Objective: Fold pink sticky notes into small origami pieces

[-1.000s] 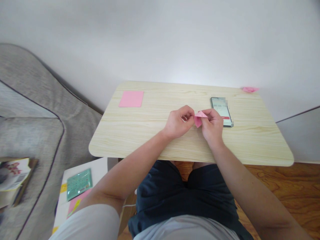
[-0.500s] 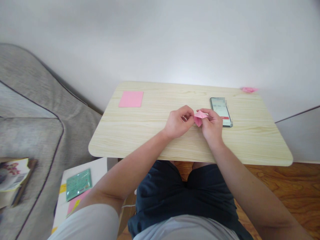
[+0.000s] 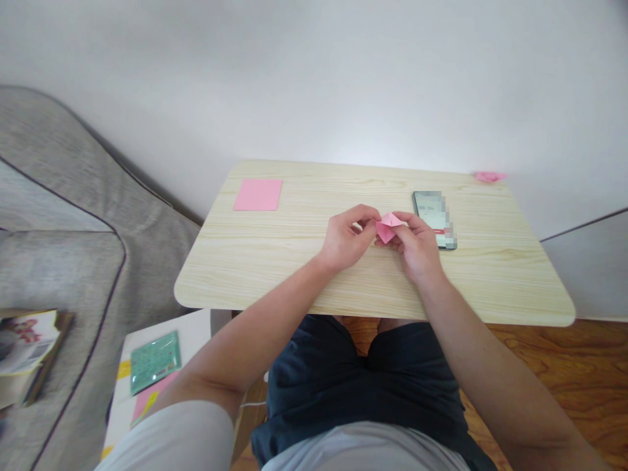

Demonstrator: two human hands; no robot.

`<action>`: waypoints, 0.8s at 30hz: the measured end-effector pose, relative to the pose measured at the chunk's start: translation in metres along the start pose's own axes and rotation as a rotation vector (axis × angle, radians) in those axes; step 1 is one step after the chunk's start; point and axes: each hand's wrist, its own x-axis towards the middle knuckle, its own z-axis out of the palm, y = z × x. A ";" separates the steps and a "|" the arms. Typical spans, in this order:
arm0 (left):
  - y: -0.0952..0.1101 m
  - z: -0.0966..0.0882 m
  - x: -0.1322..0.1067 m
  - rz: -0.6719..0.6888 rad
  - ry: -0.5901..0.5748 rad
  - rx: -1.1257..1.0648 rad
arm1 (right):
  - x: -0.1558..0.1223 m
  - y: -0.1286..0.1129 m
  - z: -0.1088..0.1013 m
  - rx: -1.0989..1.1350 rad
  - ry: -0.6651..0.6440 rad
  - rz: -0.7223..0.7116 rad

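Observation:
A small folded piece of pink paper with pointed corners is held above the middle of the table. My left hand pinches its left edge between thumb and fingertips. From the other side my right hand grips it, thumb on the near face and fingers behind, partly hidden by the paper. Flat on the table's far left lies a square of pink paper. Just beyond my right hand rests a phone with a lit screen, partly blurred out.
The pale wooden table stands against a white wall. A crumpled-looking pink paper piece sits at its far right corner. Lower left, a green packet lies on a white surface, beside a grey sofa with books on it.
The folded paper has turned slightly and shifted a little left, showing more of its lower pink face. My right fingers have moved round beneath it; the left hand stays at its edge.

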 end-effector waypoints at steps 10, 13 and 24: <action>-0.006 -0.001 0.000 0.026 0.070 0.097 | 0.001 -0.015 0.000 0.079 -0.081 0.180; -0.006 -0.001 0.000 0.051 0.065 0.127 | 0.001 -0.015 0.001 0.074 -0.075 0.192; -0.008 -0.002 0.000 0.109 0.043 0.189 | 0.002 -0.019 0.002 0.109 -0.077 0.231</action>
